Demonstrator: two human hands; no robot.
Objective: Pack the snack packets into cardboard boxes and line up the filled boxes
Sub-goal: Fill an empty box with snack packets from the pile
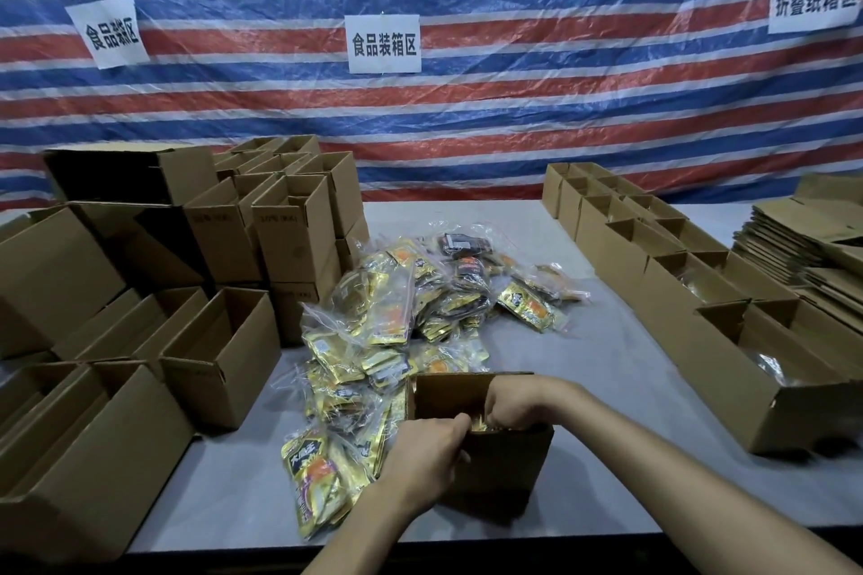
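A small open cardboard box (pixel 499 472) stands on the grey table near the front edge. Both my hands reach into its top. My left hand (pixel 427 448) curls over the near left rim, fingers dipping inside. My right hand (pixel 513 404) is bent down into the box, fingers on gold snack packets (pixel 481 424) barely visible inside. A big heap of gold packets in clear bags (pixel 411 313) lies just behind and left of the box. A row of boxes with packets in them (pixel 700 308) runs along the right side.
Empty open cardboard boxes (pixel 224 350) are stacked and spread over the left of the table. Flat folded cartons (pixel 794 238) pile up at the far right. A striped tarp with white paper signs (pixel 383 43) hangs behind the table.
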